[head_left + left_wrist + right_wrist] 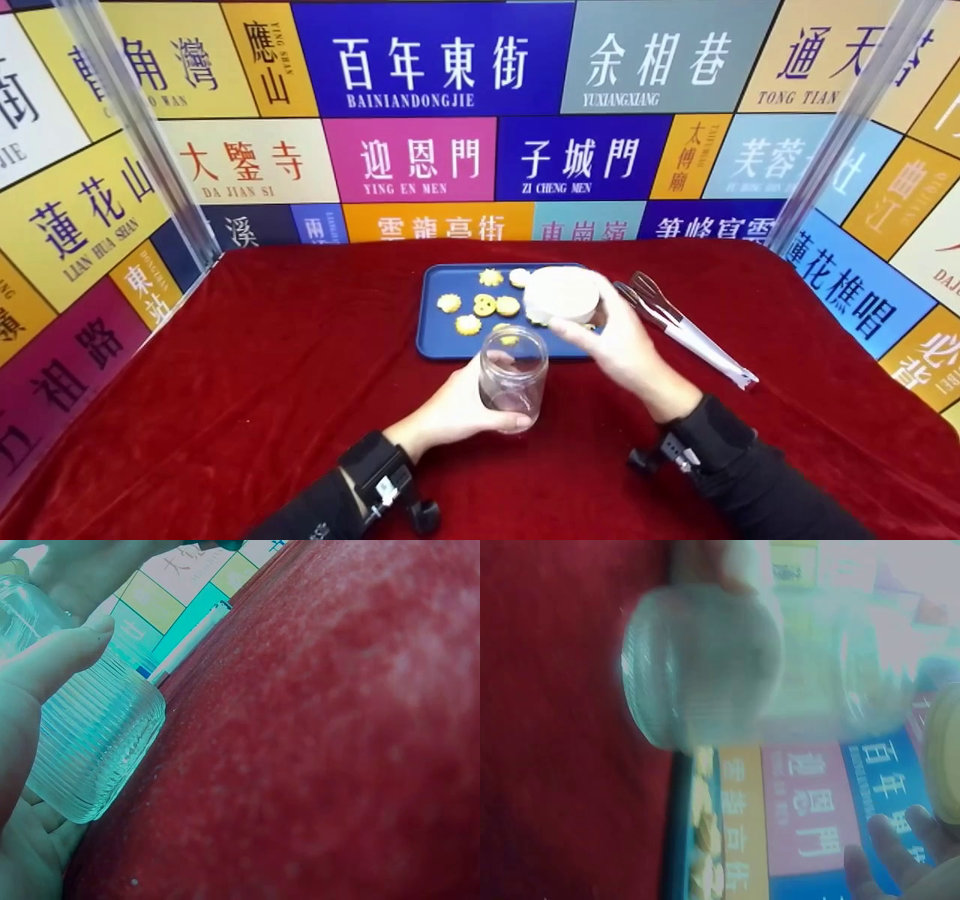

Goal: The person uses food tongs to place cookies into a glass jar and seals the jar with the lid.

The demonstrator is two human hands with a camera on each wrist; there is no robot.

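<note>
In the head view my left hand grips a clear glass jar around its side, its open mouth facing up. The left wrist view shows fine ribs on the jar's lower wall and the thumb across it. A round white lid is held by its edge in my right hand, above and to the right of the jar's mouth. Part of the lid appears at the right edge of the right wrist view, apart from the jar. Nothing shows inside the jar.
Behind the jar lies a blue tray with several small yellow cookies, some flower-shaped; the lid and right hand cover its right part. Tongs with white handles lie at the right on the red cloth. Printed panels surround the table.
</note>
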